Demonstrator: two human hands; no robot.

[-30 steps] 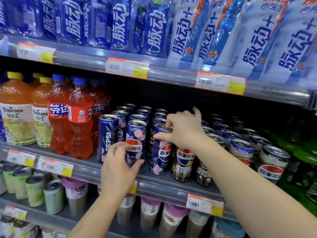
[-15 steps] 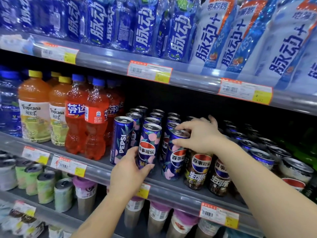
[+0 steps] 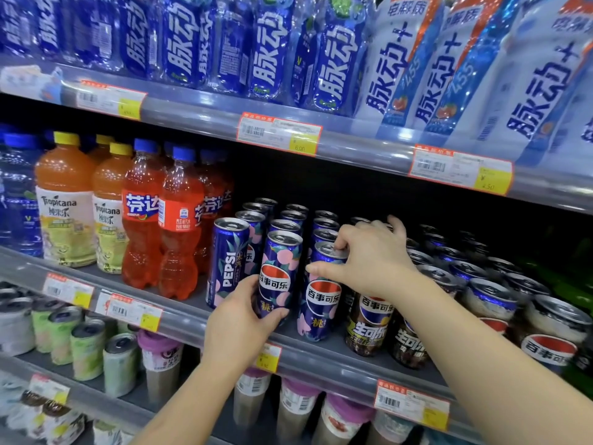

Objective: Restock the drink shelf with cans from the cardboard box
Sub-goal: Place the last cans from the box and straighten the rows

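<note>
Cans at the middle shelf (image 3: 179, 319) front edge | our left hand (image 3: 239, 329) grasps the peach Pepsi can (image 3: 278, 277) low down | our right hand (image 3: 369, 258) pinches the neighbouring peach can (image 3: 321, 303) by its rim

A single head-worn wide-angle view looks forward and slightly down at a shop shelf (image 3: 179, 319) from close range, within arm's reach. The frame is tilted, so the shelf edges slope down to the right. Both forearms enter from the bottom edge. The upper shelf (image 3: 205, 110) fills the top, a lower one shows beneath.
</note>
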